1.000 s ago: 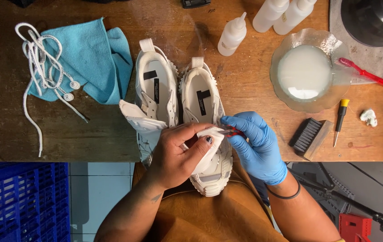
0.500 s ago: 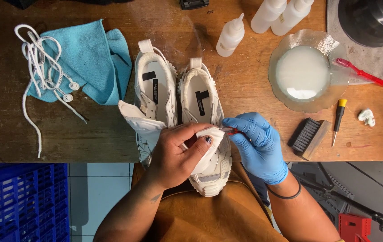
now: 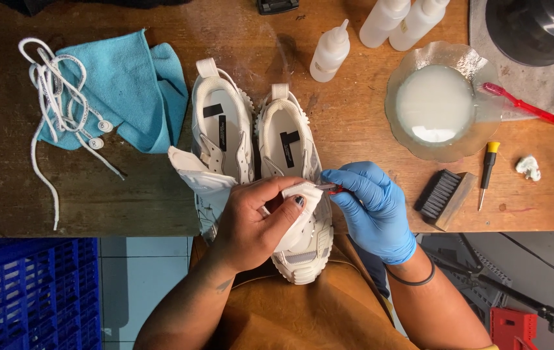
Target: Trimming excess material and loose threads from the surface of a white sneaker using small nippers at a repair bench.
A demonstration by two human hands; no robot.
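Observation:
Two white sneakers without laces lie side by side on a wooden table [image 3: 121, 194], toes toward me. My left hand [image 3: 255, 223], bare, grips the tongue and upper of the right-hand sneaker [image 3: 293, 188]. My right hand [image 3: 371, 209] wears a blue glove and pinches a small red-handled tool [image 3: 329, 188] against that sneaker's tongue. The left-hand sneaker [image 3: 220, 133] rests untouched, its tongue folded out toward the table edge. Both toes hang over the edge above my brown apron [image 3: 303, 317].
White laces [image 3: 57, 91] lie on a light blue cloth [image 3: 128, 91] at the left. Three squeeze bottles [image 3: 331, 52] stand at the back. At the right are a bowl of milky liquid [image 3: 434, 104], a red brush [image 3: 523, 104], a black brush [image 3: 442, 194] and a screwdriver [image 3: 487, 170]. A blue crate [image 3: 27, 291] sits below left.
Both hands stay on the right-hand sneaker with only slight shifts of the fingers. The view has moved a little.

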